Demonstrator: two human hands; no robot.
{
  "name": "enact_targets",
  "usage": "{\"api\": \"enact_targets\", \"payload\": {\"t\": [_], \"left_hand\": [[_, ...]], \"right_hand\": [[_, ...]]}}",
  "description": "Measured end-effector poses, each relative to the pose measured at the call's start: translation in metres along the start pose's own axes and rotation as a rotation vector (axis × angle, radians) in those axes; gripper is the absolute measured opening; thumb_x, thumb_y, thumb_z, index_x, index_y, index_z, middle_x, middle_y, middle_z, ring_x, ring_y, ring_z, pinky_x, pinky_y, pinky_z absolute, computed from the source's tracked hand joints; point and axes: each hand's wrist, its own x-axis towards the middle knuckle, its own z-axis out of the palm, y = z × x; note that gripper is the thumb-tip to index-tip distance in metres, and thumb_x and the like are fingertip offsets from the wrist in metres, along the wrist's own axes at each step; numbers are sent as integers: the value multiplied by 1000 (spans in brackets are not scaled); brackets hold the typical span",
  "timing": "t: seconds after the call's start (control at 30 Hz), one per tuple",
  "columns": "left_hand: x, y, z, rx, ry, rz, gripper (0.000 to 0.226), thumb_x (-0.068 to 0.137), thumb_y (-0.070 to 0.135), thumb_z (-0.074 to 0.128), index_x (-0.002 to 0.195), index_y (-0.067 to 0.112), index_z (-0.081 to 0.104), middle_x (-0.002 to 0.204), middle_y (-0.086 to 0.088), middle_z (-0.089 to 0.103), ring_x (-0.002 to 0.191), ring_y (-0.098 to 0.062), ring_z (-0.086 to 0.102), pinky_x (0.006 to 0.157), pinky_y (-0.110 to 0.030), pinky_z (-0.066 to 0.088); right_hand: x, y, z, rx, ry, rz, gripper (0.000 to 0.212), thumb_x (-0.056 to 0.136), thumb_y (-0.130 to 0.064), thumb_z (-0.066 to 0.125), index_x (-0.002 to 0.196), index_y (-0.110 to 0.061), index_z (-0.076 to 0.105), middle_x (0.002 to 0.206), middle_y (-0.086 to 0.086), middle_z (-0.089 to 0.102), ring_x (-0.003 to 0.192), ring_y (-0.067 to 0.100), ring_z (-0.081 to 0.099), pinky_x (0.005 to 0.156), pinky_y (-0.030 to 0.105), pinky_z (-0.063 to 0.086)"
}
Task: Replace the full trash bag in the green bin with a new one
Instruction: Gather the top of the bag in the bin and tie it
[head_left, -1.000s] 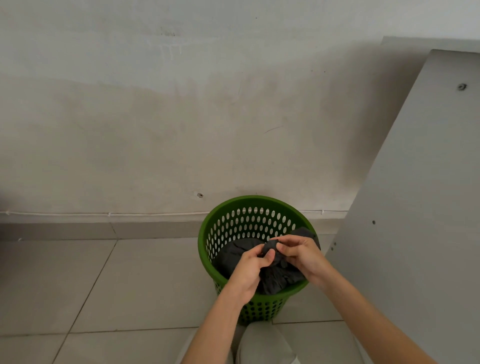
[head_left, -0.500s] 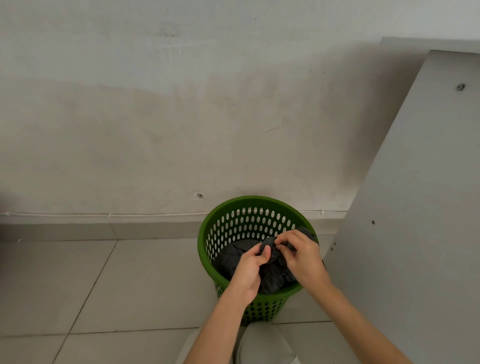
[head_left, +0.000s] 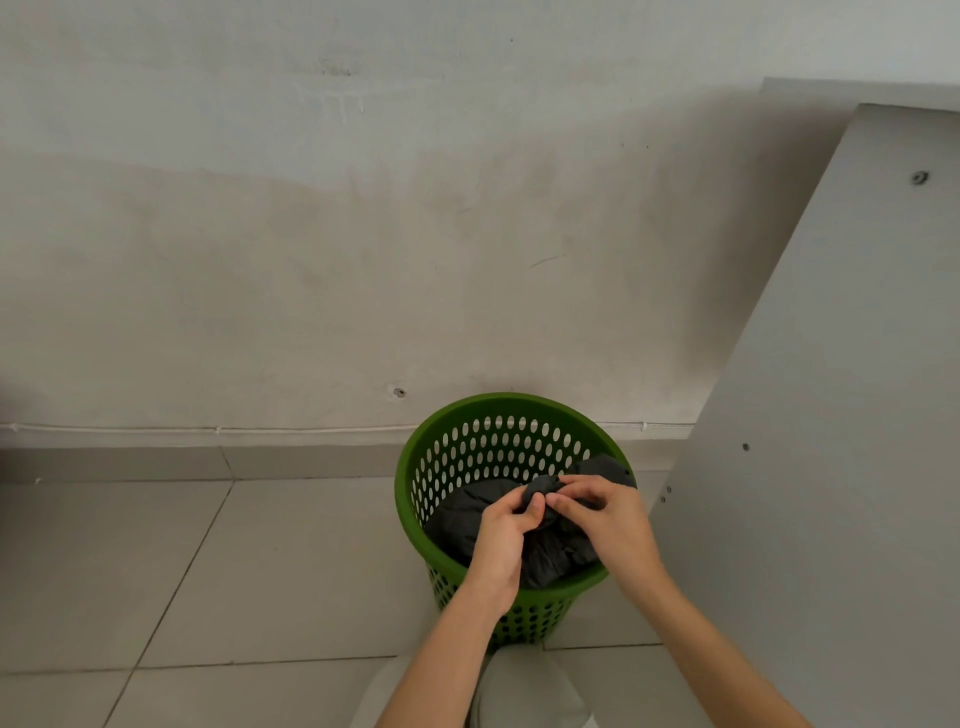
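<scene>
Down on the tiled floor (head_left: 260, 571), close against the stained grey wall (head_left: 363, 260), stands the green perforated bin (head_left: 498, 447); its round rim is open to view and rows of oval holes run around its wall; inside it sits the dark grey trash bag (head_left: 467, 514), crumpled and filling the lower part of the bin, with its gathered top rising to about rim height at the near right side. Both hands meet over that gathered top; the left hand (head_left: 501, 540) has its fingers curled in and its thumb pressed against the bunched plastic, pinching the twisted neck of the bag; the right hand (head_left: 605, 519) comes in from the right, its fingers bent over the same bunch and its fingertips touching the plastic just beside the left thumb, so each hand grips bag material. A flap of the bag shows behind the right hand, lying against the bin's right rim. Just to the right of the bin a pale grey board (head_left: 831, 415) leans up, with small screw holes in its face; a thin white cable (head_left: 208, 430) runs along the base of the wall; a light grey trouser knee (head_left: 524, 691) shows at the bottom edge between the forearms.
</scene>
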Motion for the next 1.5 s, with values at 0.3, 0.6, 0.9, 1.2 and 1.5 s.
{"api": "enact_targets", "payload": {"t": [0.3, 0.6, 0.9, 1.2, 1.5], "left_hand": [[2, -1, -1, 85, -5, 8, 22, 92, 5, 47, 94, 12, 68, 95, -6, 71, 95, -15, 65, 80, -23, 51], [11, 6, -28, 117, -150, -8, 29, 91, 11, 49, 117, 23, 52, 122, 1, 56, 114, -14, 52, 91, -28, 45], [16, 26, -36, 473, -334, 63, 45, 88, -1, 52, 117, 32, 53, 117, 5, 58, 106, -4, 57, 88, -17, 49], [17, 8, -26, 616, -130, 327, 33, 80, 3, 66, 96, 31, 59, 101, 7, 63, 98, -2, 60, 82, -14, 50], [13, -7, 0, 770, 296, 553, 17, 75, 7, 69, 79, 16, 55, 82, -4, 60, 73, -12, 57, 67, -23, 51]], "right_hand": [[4, -5, 1, -277, -147, -100, 14, 87, -3, 56, 74, -7, 56, 95, -9, 45, 100, 8, 46, 95, 22, 41], [18, -8, -14, -383, -432, -222, 18, 92, -14, 51, 75, -19, 48, 105, -7, 39, 103, 11, 40, 89, 15, 32], [25, -2, -19, 13, -530, 3, 16, 93, -7, 47, 78, -7, 54, 103, -2, 48, 92, 6, 51, 74, 9, 48], [21, -3, -9, 6, -329, -4, 28, 91, -6, 50, 66, -17, 53, 94, -12, 48, 90, -3, 47, 79, 6, 38], [13, -10, 6, 139, -51, 47, 16, 92, -5, 48, 79, -8, 56, 97, -3, 46, 84, 3, 50, 74, 6, 42]]}}
